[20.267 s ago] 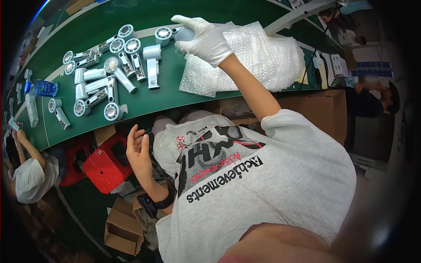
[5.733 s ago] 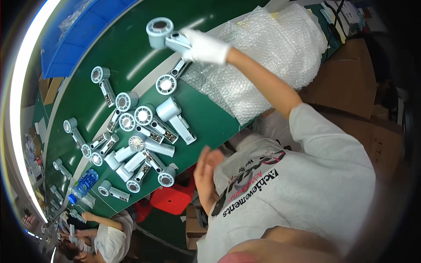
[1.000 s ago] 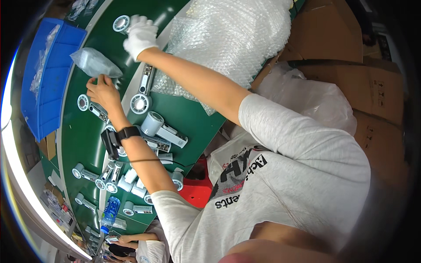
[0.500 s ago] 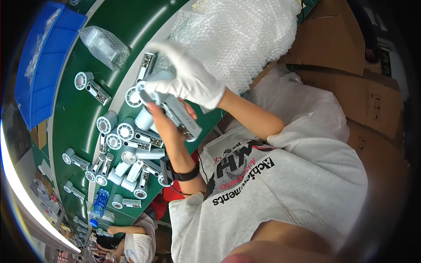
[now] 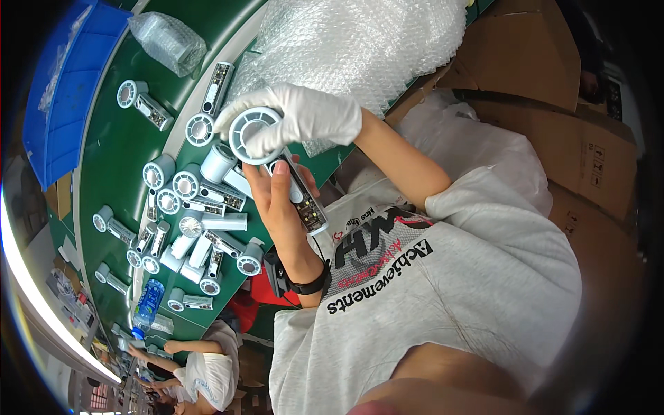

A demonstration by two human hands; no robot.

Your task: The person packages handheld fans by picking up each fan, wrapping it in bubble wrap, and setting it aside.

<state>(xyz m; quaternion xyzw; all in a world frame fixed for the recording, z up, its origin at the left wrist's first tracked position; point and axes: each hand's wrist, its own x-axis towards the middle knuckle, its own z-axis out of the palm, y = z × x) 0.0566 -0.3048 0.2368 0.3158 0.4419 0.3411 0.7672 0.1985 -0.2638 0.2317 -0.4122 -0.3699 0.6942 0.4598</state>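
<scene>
A light grey-blue, hair-dryer-shaped device (image 5: 305, 205) is held in front of my chest. Its round ringed head faces up, and the handle shows an exposed circuit board and a white button. My bare left hand (image 5: 275, 197), with a black band at the wrist, is wrapped round the handle, thumb along its edge. My white-gloved right hand (image 5: 308, 116) curls over the round head, with fingers on its rim and face. Just left of my hands, a similar device (image 5: 218, 86) lies on the table, its ringed end close to the glove.
Several like devices (image 5: 200, 228) are piled on the green table (image 5: 200, 28). Bubble wrap (image 5: 346, 52) covers its far right. At far left stand a bubble-wrapped item (image 5: 168, 43) and a blue bin (image 5: 66, 111). A blue bottle (image 5: 149, 304) lies near another person (image 5: 211, 366). Cardboard boxes (image 5: 553, 138) stand at right.
The device has turned so its ringed head and the circuit board face up. My gloved hand has come down round the head; its fingers were raised and blurred before.
</scene>
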